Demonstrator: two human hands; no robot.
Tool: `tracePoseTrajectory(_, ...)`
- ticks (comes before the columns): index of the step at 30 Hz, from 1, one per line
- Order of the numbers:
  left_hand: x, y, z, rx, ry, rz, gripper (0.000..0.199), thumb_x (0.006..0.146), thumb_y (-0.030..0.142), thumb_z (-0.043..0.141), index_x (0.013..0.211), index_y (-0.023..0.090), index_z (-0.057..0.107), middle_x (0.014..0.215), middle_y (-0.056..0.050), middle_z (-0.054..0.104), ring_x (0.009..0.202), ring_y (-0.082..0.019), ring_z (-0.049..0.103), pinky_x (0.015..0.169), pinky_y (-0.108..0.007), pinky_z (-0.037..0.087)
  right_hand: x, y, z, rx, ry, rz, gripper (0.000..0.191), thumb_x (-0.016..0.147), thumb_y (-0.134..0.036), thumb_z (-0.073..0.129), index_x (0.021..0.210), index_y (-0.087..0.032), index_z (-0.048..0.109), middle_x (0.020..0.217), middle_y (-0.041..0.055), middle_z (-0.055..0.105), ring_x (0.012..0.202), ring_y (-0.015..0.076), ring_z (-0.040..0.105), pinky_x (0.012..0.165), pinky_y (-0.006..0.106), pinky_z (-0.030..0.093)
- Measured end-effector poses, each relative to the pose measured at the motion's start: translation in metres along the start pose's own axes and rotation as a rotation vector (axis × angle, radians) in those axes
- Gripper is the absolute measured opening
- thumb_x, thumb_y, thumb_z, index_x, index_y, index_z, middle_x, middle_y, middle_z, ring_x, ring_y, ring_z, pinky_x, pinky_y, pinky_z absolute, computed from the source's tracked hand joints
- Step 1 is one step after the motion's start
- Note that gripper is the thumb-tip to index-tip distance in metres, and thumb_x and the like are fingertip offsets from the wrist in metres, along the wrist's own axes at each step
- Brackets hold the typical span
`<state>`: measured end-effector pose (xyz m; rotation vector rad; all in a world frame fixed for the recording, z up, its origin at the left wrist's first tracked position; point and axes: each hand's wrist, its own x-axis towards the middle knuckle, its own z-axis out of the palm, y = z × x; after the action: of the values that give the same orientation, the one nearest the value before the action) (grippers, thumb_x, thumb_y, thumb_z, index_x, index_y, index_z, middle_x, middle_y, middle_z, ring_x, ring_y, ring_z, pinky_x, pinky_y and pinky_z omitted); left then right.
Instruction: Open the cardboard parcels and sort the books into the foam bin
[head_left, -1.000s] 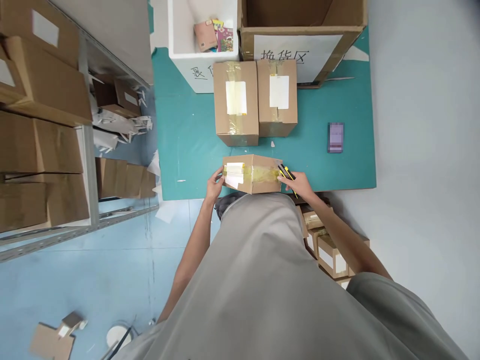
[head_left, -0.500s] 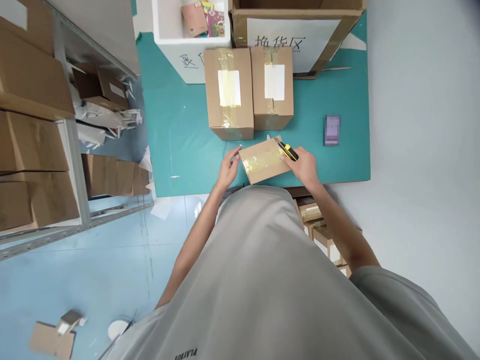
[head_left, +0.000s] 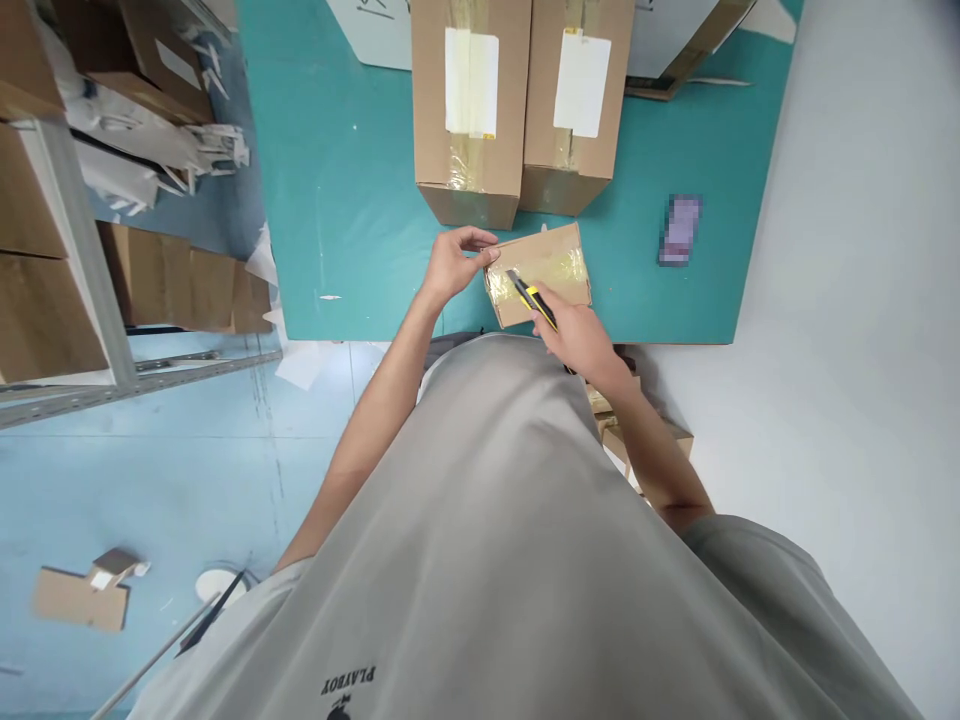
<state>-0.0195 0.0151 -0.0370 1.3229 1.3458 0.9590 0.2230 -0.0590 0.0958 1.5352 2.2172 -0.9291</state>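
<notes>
A small cardboard box (head_left: pixel 553 262) with shiny clear tape over its top lies near the front edge of the teal table, turned slightly askew. My left hand (head_left: pixel 451 265) holds its far left corner, thumb and fingers closed about it. In my right hand (head_left: pixel 579 338) is a black and yellow box cutter (head_left: pixel 538 303), its tip pointing to the far left over the taped top near the left end. Whether the blade touches the tape, I cannot tell. Just beyond stand two larger taped boxes, a left one (head_left: pixel 471 165) and a right one (head_left: pixel 574 160), each bearing a white label.
A pixelated purple phone-like object (head_left: pixel 680 230) lies on the teal table (head_left: pixel 337 200) at the right. White and brown containers stand at the back. Shelving (head_left: pixel 82 250) with cartons is on the left, a wall (head_left: pixel 862 250) on the right. Flattened cardboard (head_left: pixel 79 598) lies on the floor.
My right hand has carried the box cutter from the small box's right end toward its left end. My left hand has closed on the far left corner. The view has shifted closer.
</notes>
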Motion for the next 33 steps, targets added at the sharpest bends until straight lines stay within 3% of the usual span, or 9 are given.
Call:
tracePoseTrajectory(8, 0.002, -0.006, 0.000, -0.048, -0.004, 0.008, 0.027, 0.080, 0.032, 0.088, 0.099, 0.016, 0.078, 0.098, -0.008, 0.080, 0.095, -0.023, 0.077, 0.092, -0.043, 0.064, 0.021, -0.033, 0.008, 0.061, 0.074, 0.032, 0.066, 0.112, -0.037, 0.035, 0.172, -0.010, 0.030, 0.110, 0.0160, 0.081, 0.098, 0.0301, 0.076, 0.093, 0.038, 0.053)
tracePoseTrajectory(18, -0.002, -0.008, 0.003, -0.029, 0.034, 0.005, 0.021, 0.079, 0.024, 0.084, 0.098, 0.017, 0.080, 0.098, -0.007, 0.081, 0.096, -0.025, 0.077, 0.095, -0.046, 0.063, 0.018, -0.078, 0.001, -0.085, 0.016, 0.176, 0.065, 0.112, -0.034, 0.021, 0.170, -0.006, 0.029, 0.122, 0.0269, 0.077, 0.110, 0.0382, 0.074, 0.089, 0.046, 0.057)
tracePoseTrajectory(25, -0.008, -0.007, 0.009, -0.014, 0.100, -0.012, 0.023, 0.084, 0.037, 0.083, 0.096, 0.018, 0.080, 0.100, -0.008, 0.082, 0.097, -0.025, 0.077, 0.094, -0.041, 0.063, -0.005, -0.076, 0.011, -0.127, -0.090, 0.146, 0.055, 0.107, -0.022, 0.030, 0.159, -0.009, 0.045, 0.118, 0.0286, 0.077, 0.108, 0.0387, 0.076, 0.086, 0.046, 0.056)
tracePoseTrajectory(30, -0.011, -0.001, 0.009, -0.016, 0.096, -0.032, 0.031, 0.082, 0.047, 0.084, 0.097, 0.019, 0.081, 0.104, -0.009, 0.083, 0.099, -0.026, 0.077, 0.094, -0.040, 0.063, -0.019, -0.068, 0.004, -0.141, -0.114, 0.131, 0.059, 0.110, -0.039, 0.037, 0.164, -0.016, 0.041, 0.111, 0.0258, 0.078, 0.101, 0.0400, 0.077, 0.082, 0.046, 0.056)
tracePoseTrajectory(33, -0.013, -0.001, 0.008, -0.031, 0.079, -0.049, 0.033, 0.082, 0.046, 0.084, 0.099, 0.019, 0.081, 0.107, -0.010, 0.083, 0.100, -0.026, 0.077, 0.096, -0.041, 0.062, -0.026, -0.042, -0.009, -0.102, -0.023, 0.199, 0.063, 0.111, -0.047, 0.034, 0.167, -0.020, 0.036, 0.106, 0.0226, 0.079, 0.095, 0.0401, 0.077, 0.081, 0.046, 0.055)
